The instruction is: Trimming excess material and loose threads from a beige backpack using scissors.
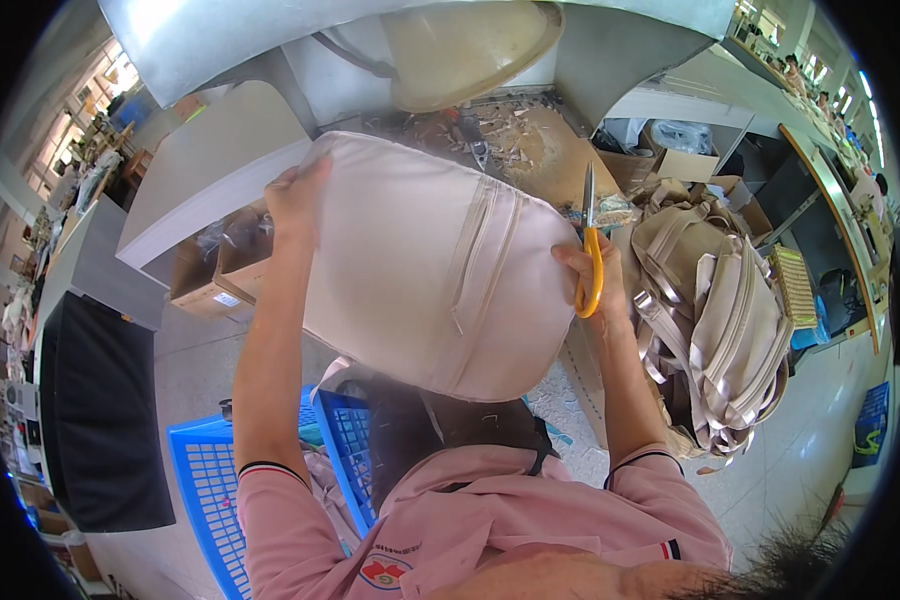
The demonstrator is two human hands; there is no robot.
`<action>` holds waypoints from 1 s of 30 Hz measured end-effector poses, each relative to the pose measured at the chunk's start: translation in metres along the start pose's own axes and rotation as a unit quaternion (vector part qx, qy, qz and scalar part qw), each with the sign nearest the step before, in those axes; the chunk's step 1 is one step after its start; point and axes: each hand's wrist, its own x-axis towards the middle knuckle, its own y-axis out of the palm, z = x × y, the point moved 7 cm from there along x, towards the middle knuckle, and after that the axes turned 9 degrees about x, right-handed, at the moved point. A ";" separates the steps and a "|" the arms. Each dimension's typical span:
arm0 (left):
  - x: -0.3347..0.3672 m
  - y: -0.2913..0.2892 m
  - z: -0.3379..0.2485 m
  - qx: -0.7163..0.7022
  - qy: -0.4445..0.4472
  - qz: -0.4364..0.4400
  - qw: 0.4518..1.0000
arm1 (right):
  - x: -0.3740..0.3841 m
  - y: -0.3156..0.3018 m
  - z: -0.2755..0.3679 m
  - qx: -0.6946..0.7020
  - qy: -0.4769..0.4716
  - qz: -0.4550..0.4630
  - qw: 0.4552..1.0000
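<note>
A pale beige bag panel [390, 250] with rounded corners is stretched out in front of me, above my lap. A zipper [485, 255] runs across it toward its right end. My left hand [298, 195] grips the panel's upper left edge. At the right edge, my right hand [592, 270] pinches the panel and also carries scissors with orange handles [592, 275]. The scissor blades point up and away from the panel. Part of each hand's fingers is hidden behind the panel.
Beige bags [720, 330] are piled at my right. A blue plastic basket [205, 480] with fabric stands at my lower left. Ahead, scraps litter a brown work surface [540, 150] beneath a grey metal machine housing [370, 25]. Cardboard boxes [205, 275] sit under the left table.
</note>
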 end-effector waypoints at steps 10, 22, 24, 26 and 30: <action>0.000 -0.025 0.006 0.016 -0.008 -0.039 0.999 | 0.005 0.019 0.006 -0.037 0.010 0.014 0.999; 0.013 -0.053 0.017 -0.013 -0.016 -0.082 0.996 | 0.028 0.048 0.001 -0.022 0.009 0.067 0.997; 0.016 -0.053 0.021 -0.006 -0.020 -0.086 0.996 | 0.028 0.045 0.002 -0.019 0.002 0.067 0.998; 0.018 -0.046 0.022 -0.016 0.000 -0.065 0.998 | 0.028 0.040 0.003 -0.033 -0.007 0.067 0.997; 0.014 -0.032 0.025 -0.009 0.010 -0.067 0.998 | 0.021 0.018 0.007 -0.107 -0.023 0.017 0.994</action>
